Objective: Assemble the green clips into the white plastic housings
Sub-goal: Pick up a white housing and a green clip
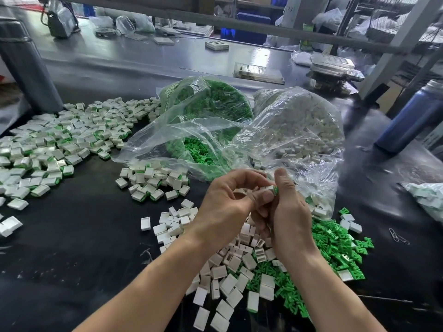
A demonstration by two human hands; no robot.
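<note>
- Left hand and right hand meet at centre, fingers curled, together pinching one white housing with a green clip at its right end.
- Loose housings lie at 6 o'clock below the hands, loose clips at 4 o'clock.
- Bag of clips and bag of housings sit at 12 o'clock.
- Assembled pieces spread at 9 to 10 o'clock on the black table.

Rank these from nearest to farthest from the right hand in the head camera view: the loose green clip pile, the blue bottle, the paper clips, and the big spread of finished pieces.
From the right hand:
1. Loose green clip pile, just below and right of it.
2. Paper clips, farther right on the black mat.
3. Blue bottle, up at the right edge.
4. Spread of finished pieces, far across on the left.
</note>
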